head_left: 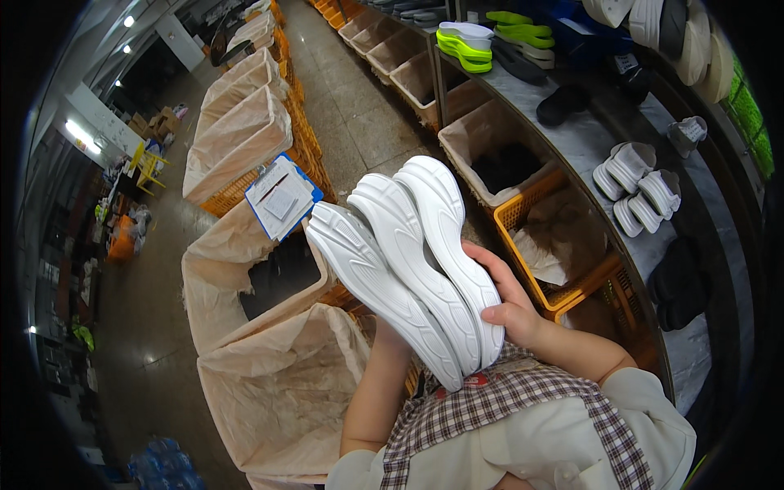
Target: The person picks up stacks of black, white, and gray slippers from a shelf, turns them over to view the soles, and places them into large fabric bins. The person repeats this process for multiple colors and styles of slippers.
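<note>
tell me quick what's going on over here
Someone in a checked apron is holding up a bundle of white shoe soles. The right grip is closed on its near right edge; the left one is hidden behind the soles. Cloth-lined baskets stand to the left, with a clipboard among them, and more soles sit on the right.

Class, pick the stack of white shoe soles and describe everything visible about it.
Three white shoe soles show, nested side by side with narrow gaps in places. They look like molded foam or rubber: thick, wavy sidewalls with curved grooves, and rounded ends. They are held up at a slant, upper ends toward the left, lower ends before the checked apron; contact there is unclear. The right hand grips the rightmost sole near its lower end. The left hand is hidden behind the stack.
</note>
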Tool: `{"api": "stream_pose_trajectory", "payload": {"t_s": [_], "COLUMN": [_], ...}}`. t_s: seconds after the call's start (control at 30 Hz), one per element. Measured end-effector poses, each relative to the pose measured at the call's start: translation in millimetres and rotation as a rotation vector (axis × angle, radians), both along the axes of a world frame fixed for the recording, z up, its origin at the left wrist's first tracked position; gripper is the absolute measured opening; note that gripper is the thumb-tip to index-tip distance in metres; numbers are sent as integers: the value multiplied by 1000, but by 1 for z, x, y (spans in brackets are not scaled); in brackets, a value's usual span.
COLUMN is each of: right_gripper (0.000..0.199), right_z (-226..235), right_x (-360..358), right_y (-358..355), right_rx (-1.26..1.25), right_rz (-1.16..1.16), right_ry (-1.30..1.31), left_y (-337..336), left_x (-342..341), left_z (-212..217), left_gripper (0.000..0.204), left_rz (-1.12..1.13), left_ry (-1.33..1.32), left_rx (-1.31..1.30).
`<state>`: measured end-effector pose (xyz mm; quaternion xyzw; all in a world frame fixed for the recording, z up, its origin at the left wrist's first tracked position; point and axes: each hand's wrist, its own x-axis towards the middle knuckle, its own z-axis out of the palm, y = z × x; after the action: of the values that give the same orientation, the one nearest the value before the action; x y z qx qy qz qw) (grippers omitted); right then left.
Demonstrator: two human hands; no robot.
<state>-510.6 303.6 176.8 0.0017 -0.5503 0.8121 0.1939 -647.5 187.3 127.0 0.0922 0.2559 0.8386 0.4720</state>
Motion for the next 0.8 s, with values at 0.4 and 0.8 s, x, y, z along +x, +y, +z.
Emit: {"api": "stream_pose_trajectory", "payload": {"t_s": [0.4, 0.8], "right_gripper": [85, 75], "right_z": [3, -35], "right_x": [-4, -23], "right_y": [16, 33], "right_rx": [43, 402], "right_rz": [-48, -204], "right_ry": [-251, -211], "left_y": [5, -7], "left_x": [-7, -45], "left_z": [-5, -60], "left_gripper": [47, 59], "left_rz": [12, 92], "left_ry": [167, 426], "left_rx": [-37, -47]}}
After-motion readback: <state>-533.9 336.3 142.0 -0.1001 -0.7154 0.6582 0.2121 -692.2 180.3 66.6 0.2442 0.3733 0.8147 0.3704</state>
